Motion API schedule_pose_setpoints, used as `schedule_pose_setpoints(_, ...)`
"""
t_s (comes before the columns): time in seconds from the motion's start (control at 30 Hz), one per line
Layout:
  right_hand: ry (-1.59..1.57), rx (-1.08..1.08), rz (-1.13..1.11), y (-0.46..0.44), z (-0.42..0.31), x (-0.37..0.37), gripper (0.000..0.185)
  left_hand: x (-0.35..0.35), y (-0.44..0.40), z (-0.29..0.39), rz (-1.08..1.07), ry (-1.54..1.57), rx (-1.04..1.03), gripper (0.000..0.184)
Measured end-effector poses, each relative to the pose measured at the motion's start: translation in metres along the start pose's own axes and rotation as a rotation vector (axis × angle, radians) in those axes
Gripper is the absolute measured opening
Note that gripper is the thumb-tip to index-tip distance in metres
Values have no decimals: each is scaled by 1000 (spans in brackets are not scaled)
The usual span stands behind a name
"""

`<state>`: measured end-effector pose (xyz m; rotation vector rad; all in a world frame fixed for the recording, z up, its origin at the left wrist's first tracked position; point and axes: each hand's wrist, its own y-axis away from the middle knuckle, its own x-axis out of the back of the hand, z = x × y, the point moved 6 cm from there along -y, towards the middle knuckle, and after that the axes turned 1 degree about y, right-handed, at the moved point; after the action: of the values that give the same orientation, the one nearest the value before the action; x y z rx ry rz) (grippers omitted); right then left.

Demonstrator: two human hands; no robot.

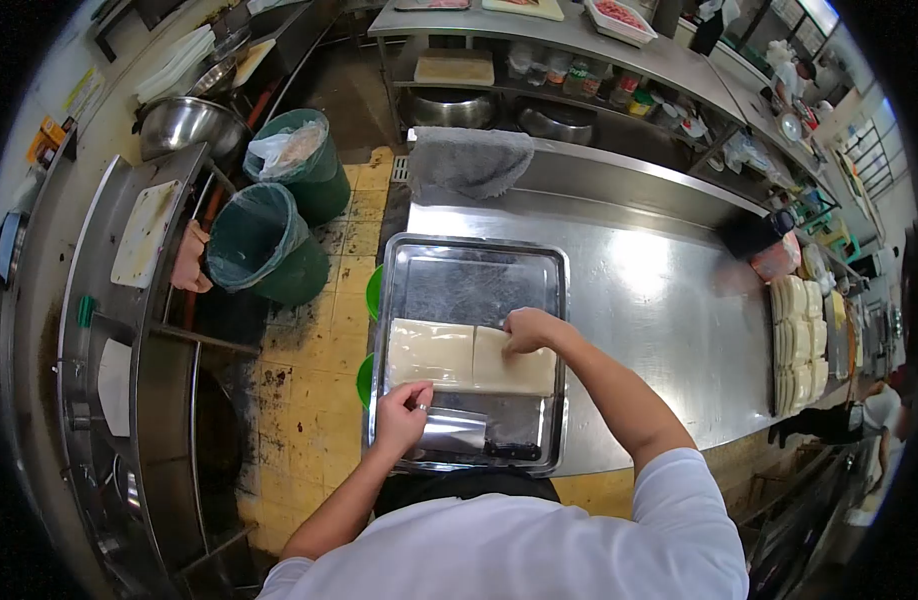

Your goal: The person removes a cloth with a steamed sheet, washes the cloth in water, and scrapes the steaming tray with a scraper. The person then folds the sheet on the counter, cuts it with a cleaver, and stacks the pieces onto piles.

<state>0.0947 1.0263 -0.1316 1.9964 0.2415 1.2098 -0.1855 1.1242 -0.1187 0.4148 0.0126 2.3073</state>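
Observation:
A pale, shiny slab that looks like dough lies in a shallow metal tray, split by a straight line into two blocks. My right hand is over the right block, its fingers bent down and closed at the surface; their tips are hidden. At the slab's lower left corner, my left hand has its fingers curled together, and whether they pinch anything does not show. Just right of that hand, a cleaver with a black handle lies flat in the tray.
The tray sits at the left end of a steel table. A grey towel hangs over its back ledge. Stacked pale blocks stand at the right end. Green bins are on the tiled floor to the left.

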Motion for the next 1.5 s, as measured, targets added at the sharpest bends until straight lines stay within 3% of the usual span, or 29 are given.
schedule_pose_setpoints(0.1,-79,52,-132,-5,-1,2,47,0,2,-4,20,13,17,14)
schedule_pose_setpoints(0.2,-186,-28,-330,-8,1,0,46,-1,3,-10,34,26,34,15)
schedule_pose_setpoints(0.3,-274,-15,-502,-17,9,-17,39,-2,4,-10,42,58,52,15)
schedule_pose_setpoints(0.53,-487,24,-495,2,14,-31,38,7,7,-9,31,89,50,15)
schedule_pose_setpoints(0.63,-666,35,-433,26,21,-42,34,8,-18,-11,-68,-36,31,18)
schedule_pose_setpoints(0.73,-872,-2,-365,63,10,-43,31,6,-58,18,-35,-234,-250,20)
schedule_pose_setpoints(0.83,-1111,56,-260,81,14,-78,31,-5,-97,35,7,-534,-664,24)
schedule_pose_setpoints(0.93,-1305,14,-159,109,15,-110,35,-25,-134,16,-319,-881,-468,32)
schedule_pose_setpoints(1.0,-1594,7,-102,131,-2,-121,38,-30,-151,15,-517,-943,-339,41)
schedule_pose_setpoints(1.13,-1794,-28,24,166,-21,-136,41,-40,-172,18,-791,-1131,-141,52)
schedule_pose_setpoints(1.33,-1973,78,137,188,-37,-156,39,-57,-181,6,-1148,-1084,-144,54)
schedule_pose_setpoints(1.43,-2016,108,216,193,-46,-157,38,-62,-178,4,-1254,-970,-205,51)
schedule_pose_setpoints(1.5,-2032,117,243,195,-48,-161,37,-63,-183,0,-1245,-936,-102,51)
